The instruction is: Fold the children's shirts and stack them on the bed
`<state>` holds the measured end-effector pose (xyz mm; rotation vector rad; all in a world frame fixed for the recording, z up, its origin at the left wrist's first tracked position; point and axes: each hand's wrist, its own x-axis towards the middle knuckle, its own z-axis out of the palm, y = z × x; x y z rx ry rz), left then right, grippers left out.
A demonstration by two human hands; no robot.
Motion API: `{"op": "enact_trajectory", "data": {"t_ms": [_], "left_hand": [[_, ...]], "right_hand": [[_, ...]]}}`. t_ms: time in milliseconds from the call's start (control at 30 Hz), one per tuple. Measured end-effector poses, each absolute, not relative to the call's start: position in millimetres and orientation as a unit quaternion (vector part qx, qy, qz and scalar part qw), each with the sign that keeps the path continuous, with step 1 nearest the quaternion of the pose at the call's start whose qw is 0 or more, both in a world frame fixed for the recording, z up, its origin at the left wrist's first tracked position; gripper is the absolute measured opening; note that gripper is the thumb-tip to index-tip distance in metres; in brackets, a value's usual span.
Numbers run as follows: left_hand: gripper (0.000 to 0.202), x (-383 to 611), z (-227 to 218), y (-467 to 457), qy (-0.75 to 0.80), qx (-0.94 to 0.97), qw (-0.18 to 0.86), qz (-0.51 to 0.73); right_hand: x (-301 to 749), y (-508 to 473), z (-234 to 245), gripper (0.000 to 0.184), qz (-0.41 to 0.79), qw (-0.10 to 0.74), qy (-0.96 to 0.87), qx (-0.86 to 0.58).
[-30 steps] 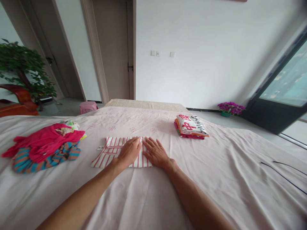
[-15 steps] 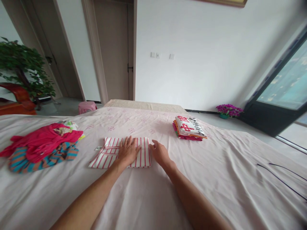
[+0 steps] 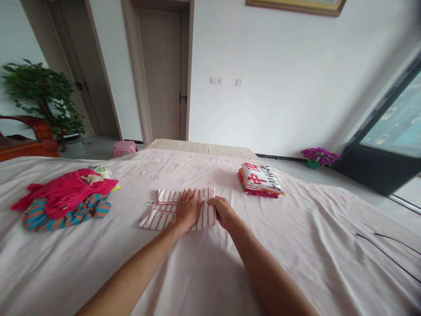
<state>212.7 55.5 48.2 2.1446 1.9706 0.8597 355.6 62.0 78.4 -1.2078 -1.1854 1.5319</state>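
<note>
The pink bedsheet (image 3: 296, 245) fills the whole lower frame in front of you, wide and mostly smooth. At mid left sits the loose heap of clothes (image 3: 66, 197), hot pink over teal-and-orange stripes. Right of centre is the folded stack (image 3: 261, 179), squared up with a white printed piece on top, well apart from your hands.

Dead centre is the striped garment (image 3: 164, 213), white with red stripes. It lies flat on the sheet as a folded rectangle, between the heap and the stack.

Now the hands, and here's the change. A second ago both palms lay flat, side by side on the cloth. Your left hand (image 3: 188, 210) has stayed put: fingers spread and open, pressing down on the middle of the garment and gripping nothing. Your right hand (image 3: 223, 211) has slid off the top and out to the garment's right edge. It's no longer flat. The fingers are curled in, thumb on top, and it looks closed on that edge of the cloth. So one hand pins and the other has the edge.

Smallest of all, a little white tag (image 3: 150, 202) pokes out at the garment's upper left corner, untouched
</note>
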Motion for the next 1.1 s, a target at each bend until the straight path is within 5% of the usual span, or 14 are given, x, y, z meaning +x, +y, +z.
{"op": "enact_trajectory", "data": {"t_ms": [233,367,467,600,733,833,1100], "left_hand": [[0.057,259.6,66.8,56.2,0.543,0.700,0.223,0.406],[0.052,223.0,84.9,50.5,0.483,0.528,0.445,0.539],[0.054,179.9,101.3,45.2,0.447,0.372,0.618,0.529],[0.060,133.9,111.1,39.9,0.409,0.320,0.721,0.459],[0.048,115.9,95.5,39.0,0.424,0.329,0.714,0.450],[0.048,115.1,80.3,38.2,0.475,0.337,0.658,0.477],[0.053,110.4,68.4,29.6,0.526,0.434,0.544,0.490]], "right_hand": [[399.8,61.8,113.5,0.012,0.591,0.488,-0.435,-0.473],[369.9,62.5,128.9,0.016,0.616,0.471,-0.444,-0.449],[329.2,65.4,135.0,0.023,0.633,0.447,-0.462,-0.431],[286.1,70.7,139.4,0.031,0.651,0.396,-0.502,-0.409],[280.8,75.7,131.1,0.037,0.606,0.420,-0.511,-0.442],[294.2,73.2,113.3,0.048,0.464,0.453,-0.573,-0.502],[310.6,40.1,69.4,0.064,0.074,0.200,-0.875,-0.435]]}}
